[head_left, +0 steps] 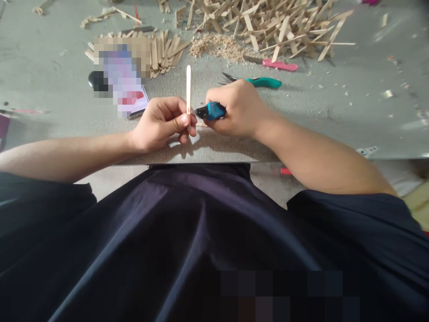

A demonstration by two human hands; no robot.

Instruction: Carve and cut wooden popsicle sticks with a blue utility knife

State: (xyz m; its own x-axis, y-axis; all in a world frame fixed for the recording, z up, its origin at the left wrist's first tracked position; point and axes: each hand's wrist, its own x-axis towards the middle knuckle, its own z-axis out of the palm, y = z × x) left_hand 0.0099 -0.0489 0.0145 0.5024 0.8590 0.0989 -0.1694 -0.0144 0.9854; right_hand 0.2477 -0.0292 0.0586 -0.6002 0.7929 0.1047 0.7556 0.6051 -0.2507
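Note:
My left hand [164, 123] pinches a pale wooden craft stick [188, 87] near its lower end and holds it upright over the front of the grey table [50, 76]. My right hand [236, 109] is wrapped round a blue-handled cutter [210, 111]. The cutter's dark tip touches the stick just above my left fingers. Both hands rest close together near the table's front edge.
Teal-handled pliers [261, 82] and a pink tool [280, 65] lie behind my right hand. A heap of assembled stick pieces [275, 22], wood shavings [217, 47] and a row of loose sticks [166, 51] fill the back. A blurred object [122, 76] sits at the left.

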